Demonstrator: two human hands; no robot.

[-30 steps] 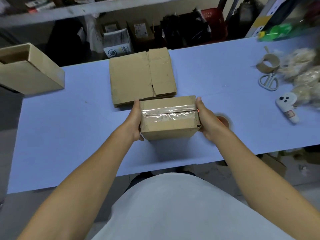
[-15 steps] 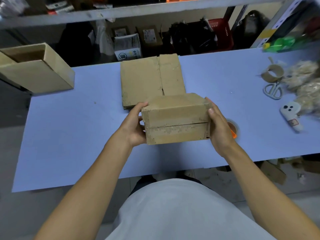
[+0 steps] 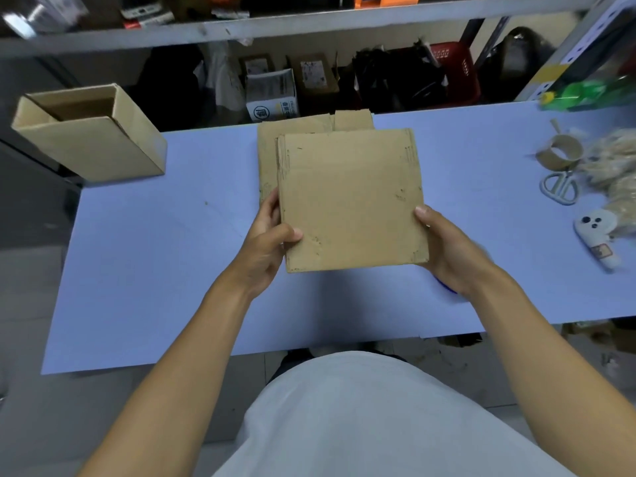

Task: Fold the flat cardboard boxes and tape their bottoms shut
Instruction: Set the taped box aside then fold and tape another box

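**Brown box held over the blue surface**

An open brown cardboard box [image 3: 91,132] stands far left. The left hand [image 3: 265,242] and right hand [image 3: 447,249] grip the folded brown cardboard box [image 3: 351,201] above the pale blue surface [image 3: 155,253], before flat cardboard [image 3: 268,149].

You face a pale blue tabletop [image 3: 155,270] that fills the middle of the frame. A grey metal shelf [image 3: 241,27] runs across the top, with a slotted upright [image 3: 564,60] at upper right. Under the shelf, in dim shadow, sit dark bags [image 3: 395,80], small cartons [image 3: 275,94] and a red basket [image 3: 454,74]. Grey floor [image 3: 31,304] shows at left.
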